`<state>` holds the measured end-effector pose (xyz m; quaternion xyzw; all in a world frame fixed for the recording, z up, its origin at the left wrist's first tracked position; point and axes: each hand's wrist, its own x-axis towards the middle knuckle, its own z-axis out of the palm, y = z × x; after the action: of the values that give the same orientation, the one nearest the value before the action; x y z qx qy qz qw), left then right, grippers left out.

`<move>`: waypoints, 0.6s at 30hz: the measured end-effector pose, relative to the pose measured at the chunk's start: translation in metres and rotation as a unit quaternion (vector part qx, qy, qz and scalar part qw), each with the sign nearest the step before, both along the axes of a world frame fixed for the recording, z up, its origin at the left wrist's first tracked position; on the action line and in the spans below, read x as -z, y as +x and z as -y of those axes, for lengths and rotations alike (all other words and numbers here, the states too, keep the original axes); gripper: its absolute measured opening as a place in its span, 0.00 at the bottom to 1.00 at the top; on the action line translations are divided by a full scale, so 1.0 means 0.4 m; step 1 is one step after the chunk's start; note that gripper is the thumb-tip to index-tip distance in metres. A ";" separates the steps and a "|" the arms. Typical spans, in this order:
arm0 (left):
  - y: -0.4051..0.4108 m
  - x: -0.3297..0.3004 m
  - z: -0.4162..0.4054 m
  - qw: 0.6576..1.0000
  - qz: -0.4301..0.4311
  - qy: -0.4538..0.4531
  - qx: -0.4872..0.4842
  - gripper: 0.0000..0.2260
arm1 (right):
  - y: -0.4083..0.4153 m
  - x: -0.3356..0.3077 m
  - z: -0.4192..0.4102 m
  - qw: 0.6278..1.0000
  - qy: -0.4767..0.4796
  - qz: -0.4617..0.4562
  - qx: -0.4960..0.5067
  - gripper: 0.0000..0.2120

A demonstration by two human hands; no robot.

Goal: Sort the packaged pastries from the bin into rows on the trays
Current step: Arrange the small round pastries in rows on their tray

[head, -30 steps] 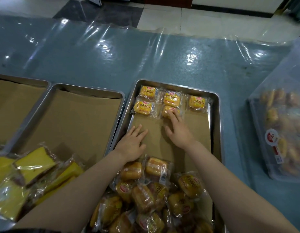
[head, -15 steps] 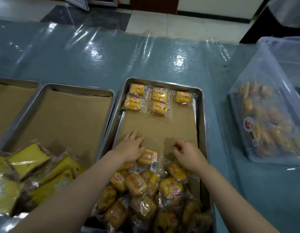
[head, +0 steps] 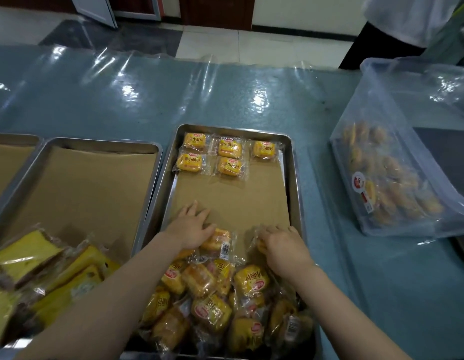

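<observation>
I note both hands have drawn back from the five placed buns (head: pixel 227 155): right hand (head: pixel 283 246) pinches a packet (head: pixel 260 245) at lower centre, left hand (head: pixel 190 226) rests flat, fingers loose, so the second row continues.

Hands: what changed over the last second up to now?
The right hand left the second row's middle pastry and pulled back to the pile, where its fingers now curl on a packet. The left hand drew back slightly onto a packet. The five arranged pastries and the side trays are unchanged.
</observation>
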<state>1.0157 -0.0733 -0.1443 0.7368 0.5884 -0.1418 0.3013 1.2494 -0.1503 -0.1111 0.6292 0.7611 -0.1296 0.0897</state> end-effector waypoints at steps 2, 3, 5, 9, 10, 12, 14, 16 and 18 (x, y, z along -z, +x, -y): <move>-0.001 -0.002 -0.002 1.000 0.002 -0.003 -0.001 0.30 | 0.015 0.017 -0.007 0.999 0.039 -0.032 0.013 0.26; -0.002 -0.002 -0.003 1.000 0.003 -0.005 -0.002 0.30 | 0.022 0.028 -0.010 0.997 0.045 -0.050 0.027 0.27; -0.004 -0.002 -0.003 1.000 0.008 -0.010 -0.006 0.30 | 0.028 0.051 -0.013 0.995 0.030 -0.086 0.046 0.28; -0.008 -0.004 -0.002 1.000 0.025 -0.014 -0.011 0.29 | 0.033 0.092 -0.021 0.995 0.020 -0.095 0.027 0.26; -0.008 -0.004 -0.002 0.999 0.030 -0.014 -0.014 0.29 | 0.035 0.098 -0.029 0.996 0.025 -0.082 0.020 0.29; -0.009 -0.003 -0.003 0.999 0.036 -0.014 -0.015 0.29 | 0.041 0.111 -0.056 0.997 0.033 -0.061 0.017 0.33; -0.012 -0.001 -0.004 0.999 0.035 -0.014 -0.012 0.29 | 0.042 0.125 -0.094 0.998 0.035 -0.045 0.024 0.36; -0.014 0.003 -0.004 0.999 0.031 -0.014 -0.008 0.29 | 0.040 0.140 -0.138 0.998 0.042 -0.030 0.031 0.38; -0.015 0.006 -0.004 0.999 0.028 -0.015 -0.005 0.29 | 0.042 0.155 -0.184 0.998 0.043 -0.019 0.039 0.39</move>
<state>1.0097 -0.0718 -0.1468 0.7330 0.5812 -0.1279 0.3294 1.2660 -0.0766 -0.1732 0.6594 0.7422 -0.1120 0.0429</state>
